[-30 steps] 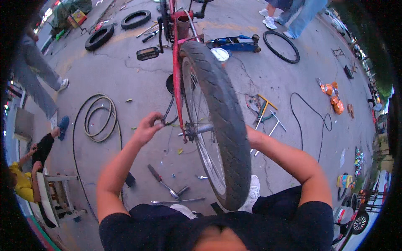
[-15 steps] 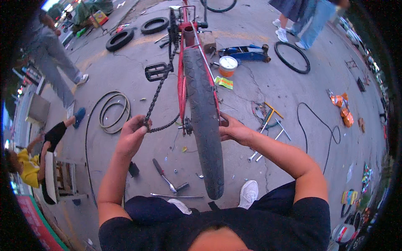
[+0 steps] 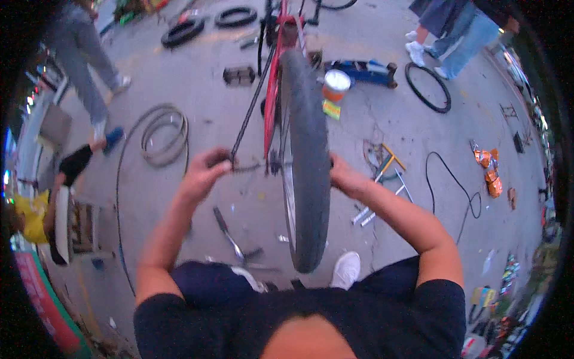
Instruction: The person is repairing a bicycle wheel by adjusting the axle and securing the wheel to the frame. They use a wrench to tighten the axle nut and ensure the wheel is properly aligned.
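Observation:
A red bicycle frame (image 3: 272, 113) stands ahead of me, its black-tyred wheel (image 3: 309, 179) pointing toward me. My left hand (image 3: 210, 170) pinches the chain (image 3: 242, 135), drawn out to the left of the frame and angled back toward the axle (image 3: 274, 161), slightly blurred. My right hand (image 3: 345, 175) is at the wheel's right side around axle height, its fingertips hidden behind the tyre; what they hold I cannot make out. A pedal (image 3: 238, 75) hangs left of the frame.
Loose tyres (image 3: 182, 33), a hose (image 3: 164, 149), a blue floor jack (image 3: 362, 73), an orange-white tub (image 3: 336, 84), T-handle tools (image 3: 391, 160), a ratchet (image 3: 230, 236) and a cable (image 3: 454, 179) lie around. Other people (image 3: 84, 78) stand or sit (image 3: 33, 218) at both sides.
The wheel has swung to point straight toward me. My left hand has drawn the chain out to the left and shifted slightly upward with it. My view has shifted a little.

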